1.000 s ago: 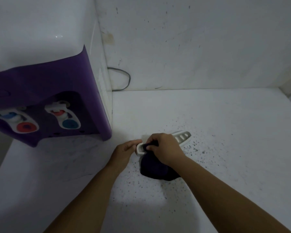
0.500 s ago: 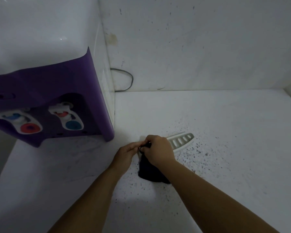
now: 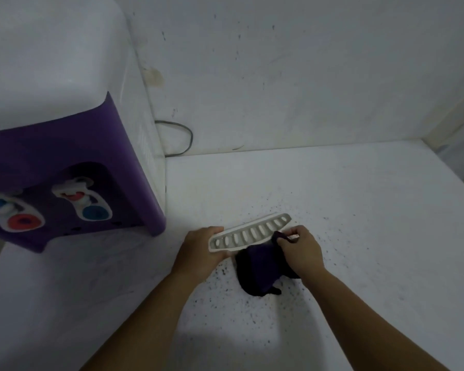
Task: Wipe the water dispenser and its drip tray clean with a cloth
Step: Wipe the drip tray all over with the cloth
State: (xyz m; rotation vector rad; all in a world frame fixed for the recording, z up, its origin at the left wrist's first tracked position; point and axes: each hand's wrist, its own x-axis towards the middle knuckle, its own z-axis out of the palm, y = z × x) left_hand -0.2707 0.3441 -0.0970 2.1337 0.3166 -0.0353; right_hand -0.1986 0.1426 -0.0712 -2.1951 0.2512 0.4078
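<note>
A white and purple water dispenser (image 3: 73, 145) stands at the left, with two taps on its purple front. Its white slotted drip tray (image 3: 248, 233) lies on the white counter to the right of it. My left hand (image 3: 200, 249) holds the tray's left end. My right hand (image 3: 299, 250) grips a dark cloth (image 3: 260, 271) and presses it against the tray's near right edge. The cloth bunches on the counter below the tray, partly under my right hand.
Dark specks are scattered over the counter (image 3: 359, 210) around the tray. A dark cable (image 3: 184, 137) loops behind the dispenser against the back wall. The wall meets a side edge at the far right.
My right hand slid the cloth from the tray's left end to its right end, uncovering most of the slots. My left hand kept hold of the left end.
</note>
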